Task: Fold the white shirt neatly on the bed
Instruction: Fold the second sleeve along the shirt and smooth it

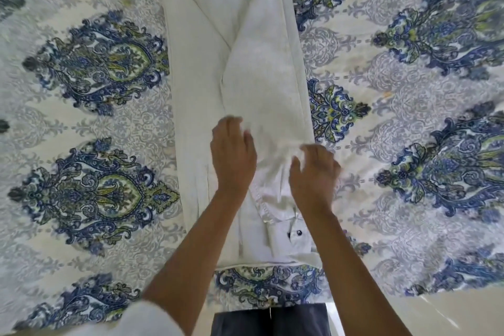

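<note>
Where the white shirt lies: the white shirt is spread flat on the bed, down the middle of the view, as one long narrow strip running from the near edge toward the far side.
Shirt folds: both long sides are turned in over the middle; toward the far end two layers cross on a slant, and a straight folded edge runs down the right side.
Shirt near end: a stitched curved edge and dark buttons show between the forearms; the strip ends just inside the bed's near edge.
Left hand: the left hand is palm down on the left-middle of the strip, with its fingertips bent into a raised ridge of cloth; blur hides finer detail.
Right hand: the right hand sits at the strip's right edge, slightly nearer than the left, with fingers and thumb curled and cloth bunched in them.
Hands together: apart, each clamped on its own bit of the shirt, with a puckered band of cloth between them.
Bed cover: the cover is pale, with blue and green ornaments in rows left and right of the shirt.
Person: a white sleeve at the near left; dark trousers at the near edge.
Floor: pale floor at the near right corner.
</note>
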Tool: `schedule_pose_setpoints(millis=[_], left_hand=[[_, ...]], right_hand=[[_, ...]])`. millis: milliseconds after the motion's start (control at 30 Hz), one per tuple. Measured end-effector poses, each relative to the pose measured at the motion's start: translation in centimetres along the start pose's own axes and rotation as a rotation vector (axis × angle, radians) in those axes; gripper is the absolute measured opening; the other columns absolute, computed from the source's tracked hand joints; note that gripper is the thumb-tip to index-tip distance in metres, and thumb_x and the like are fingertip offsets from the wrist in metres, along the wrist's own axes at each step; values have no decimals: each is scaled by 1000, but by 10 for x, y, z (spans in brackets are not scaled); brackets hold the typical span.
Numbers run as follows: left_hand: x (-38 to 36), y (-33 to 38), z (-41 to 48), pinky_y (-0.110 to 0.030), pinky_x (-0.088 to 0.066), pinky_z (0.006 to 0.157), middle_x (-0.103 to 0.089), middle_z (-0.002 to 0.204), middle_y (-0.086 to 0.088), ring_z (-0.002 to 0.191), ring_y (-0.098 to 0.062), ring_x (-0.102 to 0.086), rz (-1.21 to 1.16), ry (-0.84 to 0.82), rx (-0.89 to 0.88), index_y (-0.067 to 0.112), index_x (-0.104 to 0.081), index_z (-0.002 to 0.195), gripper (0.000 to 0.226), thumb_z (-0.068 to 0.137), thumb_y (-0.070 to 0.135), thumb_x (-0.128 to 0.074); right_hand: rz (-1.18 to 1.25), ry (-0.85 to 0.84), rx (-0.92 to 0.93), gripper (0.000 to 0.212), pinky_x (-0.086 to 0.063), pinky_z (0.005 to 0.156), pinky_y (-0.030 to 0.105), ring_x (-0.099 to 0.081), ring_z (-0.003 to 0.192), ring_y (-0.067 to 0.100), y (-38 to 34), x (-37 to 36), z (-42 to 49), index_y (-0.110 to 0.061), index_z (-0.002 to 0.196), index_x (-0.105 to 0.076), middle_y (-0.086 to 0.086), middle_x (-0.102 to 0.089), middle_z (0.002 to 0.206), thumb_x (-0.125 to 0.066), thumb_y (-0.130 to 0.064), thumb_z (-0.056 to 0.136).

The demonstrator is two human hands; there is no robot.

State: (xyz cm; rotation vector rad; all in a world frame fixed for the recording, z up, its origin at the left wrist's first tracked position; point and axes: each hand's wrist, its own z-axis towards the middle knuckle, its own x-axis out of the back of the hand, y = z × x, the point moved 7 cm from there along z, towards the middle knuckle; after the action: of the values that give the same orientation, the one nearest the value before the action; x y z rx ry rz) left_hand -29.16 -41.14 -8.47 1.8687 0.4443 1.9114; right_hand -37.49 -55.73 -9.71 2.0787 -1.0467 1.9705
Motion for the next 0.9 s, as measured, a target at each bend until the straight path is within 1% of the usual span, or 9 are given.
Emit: schedule_pose_setpoints(millis=[67,133,233,367,433,533,633,767,900], left_hand=[[-28,7,39,-43,-39,104,-49,135,-19,127,-34,-46,112,-146,-239,1,-49,128,45,92,21,-33],[-61,-9,68,-44,-21,115,-25,154,-14,143,-29,-22,301,-343,-371,4,-27,145,59,94,32,-18],[-75,-45,89,-46,-8,118,-9,158,-7,146,-23,-8,436,-325,-391,11,-9,149,64,94,43,-12],[-35,-67,93,-36,-34,106,-45,136,-20,126,-30,-39,-47,27,-34,-1,-43,133,41,97,19,-37],[-26,-73,97,-36,-44,92,-57,110,-18,103,-24,-48,-281,106,190,1,-57,106,21,95,12,-44],[-36,-83,117,-37,-47,82,-59,81,-5,82,-20,-54,-656,-21,583,19,-56,75,17,92,19,-51],[-43,-87,135,-37,-47,71,-57,68,-12,68,-24,-54,-652,-136,694,18,-51,57,30,85,18,-60],[-51,-80,137,-24,-38,53,-48,58,-3,50,-13,-42,-626,-348,873,10,-47,58,33,86,14,-64],[-54,-78,129,-22,-38,57,-56,71,-4,61,-12,-49,-881,-355,1027,9,-56,72,16,88,10,-59]], right_hand=[[75,25,200,39,-47,91,43,-59,110,34,-42,-21,34,-1,111,-61,18,-62,118,-38,-17,83],[32,-114,337,47,-45,98,45,-51,124,33,-68,-57,62,0,122,-56,21,-53,132,-32,-18,86],[-166,-121,379,55,-35,109,47,-35,137,30,-51,-85,90,-4,139,-40,14,-37,148,-26,-29,92],[7,48,230,51,-16,115,39,-30,139,31,-29,-65,101,-2,136,-43,16,-37,147,-27,-29,96],[91,148,292,45,-23,110,41,-41,132,34,-51,-52,112,-2,126,-54,16,-51,137,-31,-24,95],[229,93,347,41,-42,97,43,-49,116,36,-80,-44,151,-1,115,-60,17,-60,119,-32,-19,91],[254,48,350,35,-43,88,39,-48,108,34,-93,-40,187,-2,112,-61,15,-60,115,-37,-13,89],[271,-37,354,31,-40,89,34,-47,109,29,-98,-47,213,-8,115,-61,10,-59,117,-40,-8,91],[397,-81,252,29,-31,82,20,-46,109,21,-87,-54,225,-12,112,-64,2,-60,118,-42,-9,93]])
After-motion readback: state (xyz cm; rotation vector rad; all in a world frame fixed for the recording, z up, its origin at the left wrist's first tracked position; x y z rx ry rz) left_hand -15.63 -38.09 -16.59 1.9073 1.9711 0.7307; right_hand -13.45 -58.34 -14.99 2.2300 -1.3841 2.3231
